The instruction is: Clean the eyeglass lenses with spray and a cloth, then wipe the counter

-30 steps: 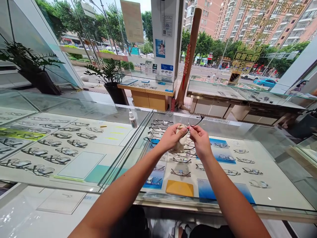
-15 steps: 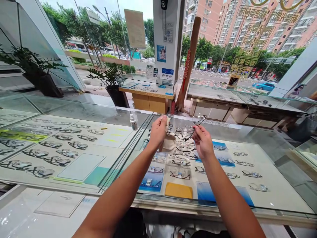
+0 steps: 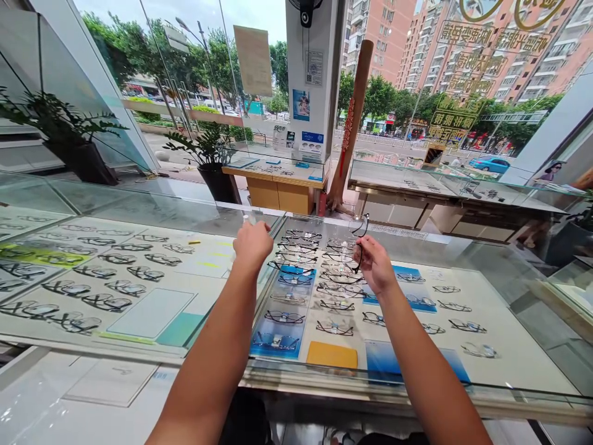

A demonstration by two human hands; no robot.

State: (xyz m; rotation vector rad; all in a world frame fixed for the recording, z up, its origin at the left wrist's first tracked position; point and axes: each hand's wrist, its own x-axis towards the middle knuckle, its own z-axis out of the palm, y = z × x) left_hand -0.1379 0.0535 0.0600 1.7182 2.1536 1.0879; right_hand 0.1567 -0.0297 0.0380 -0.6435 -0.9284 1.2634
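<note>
My right hand (image 3: 376,264) is closed on a pair of dark-rimmed eyeglasses (image 3: 359,250), pinched between thumb and fingers and held upright above the display case. Farther left, my left hand (image 3: 252,244) is at a small white spray bottle (image 3: 246,219); only the bottle's top shows past the knuckles. The fingers of that hand are curled and mostly hidden. A pale edge of the cleaning cloth (image 3: 230,262) seems to show beside it. Whether the fingers touch the bottle cannot be seen.
Rows of eyeglasses (image 3: 335,327) lie inside the glass display case (image 3: 528,364) below my hands. A yellow pouch (image 3: 332,355) lies near its front edge. More frames (image 3: 94,271) fill the left case. A potted plant (image 3: 220,182) and a wooden post (image 3: 353,123) stand beyond.
My left hand has moved left, away from the eyeglasses and over to the spray bottle. The cloth is now mostly hidden. My right hand has turned the eyeglasses slightly and shifted a little left.
</note>
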